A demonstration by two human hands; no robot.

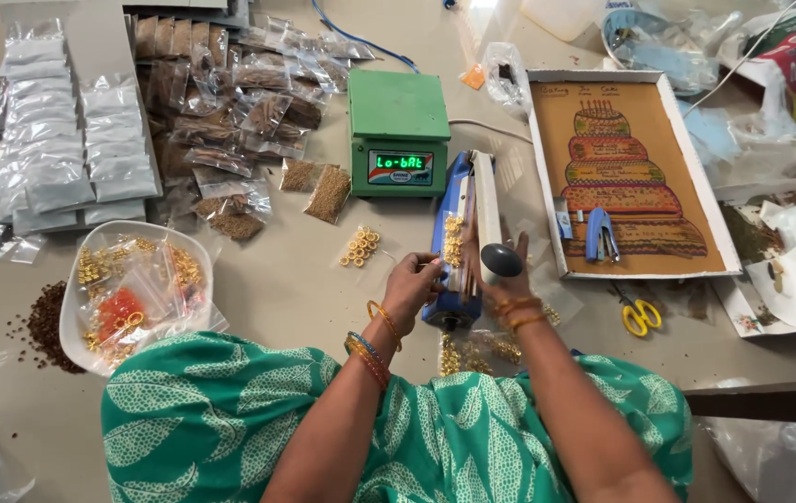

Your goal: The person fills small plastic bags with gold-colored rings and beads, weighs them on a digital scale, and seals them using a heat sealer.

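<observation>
A blue heat sealer (458, 200) with a white arm lies in front of me. A clear packet of small gold rings (454, 240) sits across its sealing bar. My left hand (414, 284) holds the near edge of that packet at the sealer's left side. My right hand (502, 276) rests on the black knob of the sealer's arm. Both wrists wear orange and gold bangles.
A green weighing scale (399, 132) stands behind the sealer. Another ring packet (360, 248) lies left of it. A clear tub (134, 289) of gold items sits at left, stacks of filled packets (221, 102) behind. A cardboard tray (635, 172) with a blue stapler and yellow scissors (640, 315) lie right.
</observation>
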